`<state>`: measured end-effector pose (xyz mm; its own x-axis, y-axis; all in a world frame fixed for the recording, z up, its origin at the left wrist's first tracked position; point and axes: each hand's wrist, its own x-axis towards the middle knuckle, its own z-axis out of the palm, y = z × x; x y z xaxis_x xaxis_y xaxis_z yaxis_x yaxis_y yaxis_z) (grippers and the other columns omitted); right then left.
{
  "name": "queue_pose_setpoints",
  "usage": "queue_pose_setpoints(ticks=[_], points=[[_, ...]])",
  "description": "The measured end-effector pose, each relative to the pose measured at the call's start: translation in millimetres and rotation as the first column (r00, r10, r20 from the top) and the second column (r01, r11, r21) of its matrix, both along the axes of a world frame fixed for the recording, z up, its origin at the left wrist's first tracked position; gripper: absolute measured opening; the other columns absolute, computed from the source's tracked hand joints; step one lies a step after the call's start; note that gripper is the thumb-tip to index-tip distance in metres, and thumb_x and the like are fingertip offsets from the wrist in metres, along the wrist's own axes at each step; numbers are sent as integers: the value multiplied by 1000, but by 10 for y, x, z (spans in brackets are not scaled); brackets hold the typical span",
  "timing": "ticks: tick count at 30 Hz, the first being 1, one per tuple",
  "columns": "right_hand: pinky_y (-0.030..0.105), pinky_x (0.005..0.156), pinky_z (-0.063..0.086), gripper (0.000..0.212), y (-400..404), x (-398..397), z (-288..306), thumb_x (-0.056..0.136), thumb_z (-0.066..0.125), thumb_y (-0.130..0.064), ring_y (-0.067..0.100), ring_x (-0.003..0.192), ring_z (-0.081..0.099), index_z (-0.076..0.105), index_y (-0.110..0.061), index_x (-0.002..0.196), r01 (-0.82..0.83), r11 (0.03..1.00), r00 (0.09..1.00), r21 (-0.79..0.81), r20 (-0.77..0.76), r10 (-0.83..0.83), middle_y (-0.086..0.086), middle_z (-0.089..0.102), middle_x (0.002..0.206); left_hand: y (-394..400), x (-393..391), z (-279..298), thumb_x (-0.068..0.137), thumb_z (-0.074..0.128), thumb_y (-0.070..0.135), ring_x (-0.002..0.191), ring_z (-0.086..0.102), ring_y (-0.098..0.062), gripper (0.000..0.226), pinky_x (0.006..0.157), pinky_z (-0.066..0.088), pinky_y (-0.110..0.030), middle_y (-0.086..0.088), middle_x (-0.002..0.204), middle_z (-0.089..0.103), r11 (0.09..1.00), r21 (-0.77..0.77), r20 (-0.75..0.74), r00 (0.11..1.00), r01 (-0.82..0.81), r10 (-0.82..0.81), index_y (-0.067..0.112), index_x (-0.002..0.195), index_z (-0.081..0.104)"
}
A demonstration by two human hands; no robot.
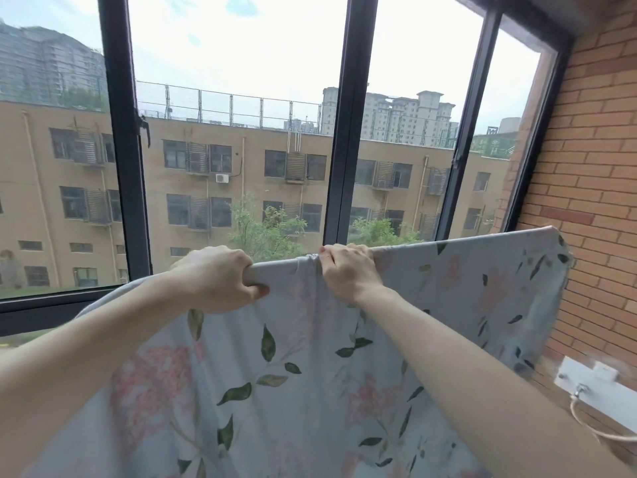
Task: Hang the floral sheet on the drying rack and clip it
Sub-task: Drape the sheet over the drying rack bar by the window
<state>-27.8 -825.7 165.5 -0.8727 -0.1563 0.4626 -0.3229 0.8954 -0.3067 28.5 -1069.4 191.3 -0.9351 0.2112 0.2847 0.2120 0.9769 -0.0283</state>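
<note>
The floral sheet (458,288), pale blue with pink flowers and green leaves, hangs over a raised horizontal bar that it hides completely. Its top fold runs from the lower left up to the right end near the brick wall. My left hand (220,277) grips that top fold, fingers curled round the covered bar. A little to its right, my right hand (348,270) grips the same fold, where the cloth bunches between the fingers. No clip is in view.
A dark-framed window (348,132) stands right behind the sheet, with buildings and trees outside. A brick wall (593,150) closes the right side. A white bracket (593,391) with a metal hook and a cord is fixed low on that wall.
</note>
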Motion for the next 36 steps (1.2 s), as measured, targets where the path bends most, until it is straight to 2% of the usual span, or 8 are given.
queue_pose_setpoints(ticks=[3,5,7,10,18,21,26,36], points=[[46,103,39,38,202,-20,20,108,38,-43,19,98,55,58,-30,78,-85,995,996,-59,-8,85,-9,63,91,9,0,-9,84,56,74,74,61,-12,42,65,53,-31,9,83,63,1000,-5,-15,1000,-10,10,33,88,64],[43,105,41,31,382,-79,73,106,45,-45,18,110,58,70,-27,103,-106,982,991,-158,-99,91,-8,68,111,18,-7,-2,83,55,74,74,61,-10,41,66,53,-31,11,82,63,1000,-11,-20,999,-27,27,34,86,63],[42,117,31,31,545,-146,107,105,47,-42,18,130,50,70,-26,119,-35,974,986,-223,-169,-3,-6,66,131,36,-7,11,84,56,74,73,60,-10,40,64,51,-30,11,81,63,999,-21,-18,999,-47,46,34,84,61],[50,126,8,35,732,-202,54,106,41,-43,20,141,40,67,-30,125,101,983,994,-155,-28,-106,-3,61,140,144,-20,33,85,60,72,73,58,-7,37,62,46,-30,11,81,61,998,-20,-7,998,-64,64,35,80,59],[47,129,5,52,974,-207,-1,108,40,-48,18,154,24,44,-27,155,-134,990,990,-32,43,136,-5,40,162,324,-128,97,69,64,84,75,65,-7,46,70,58,-33,13,84,68,988,32,112,983,-149,144,42,85,71],[39,128,8,54,1314,-182,-1,107,45,-45,14,157,15,38,-30,158,-177,978,984,-106,6,179,-8,29,167,641,-150,174,69,64,87,88,63,-9,54,80,56,-34,14,97,66,993,7,141,983,-121,119,41,97,63],[37,128,11,56,2015,-204,-20,106,49,-39,10,157,12,34,-31,159,-93,982,995,-167,15,97,-10,23,169,1563,-334,288,81,63,78,114,50,-9,67,99,48,-35,16,132,54,994,27,53,993,107,-108,40,135,49],[41,126,20,64,3946,-98,-214,104,52,-40,17,156,19,26,-32,162,217,952,964,-215,202,-174,-8,17,171,3441,-947,282,87,65,65,136,45,-21,89,106,46,-39,3,154,41,960,-57,53,961,273,-270,31,160,27]])
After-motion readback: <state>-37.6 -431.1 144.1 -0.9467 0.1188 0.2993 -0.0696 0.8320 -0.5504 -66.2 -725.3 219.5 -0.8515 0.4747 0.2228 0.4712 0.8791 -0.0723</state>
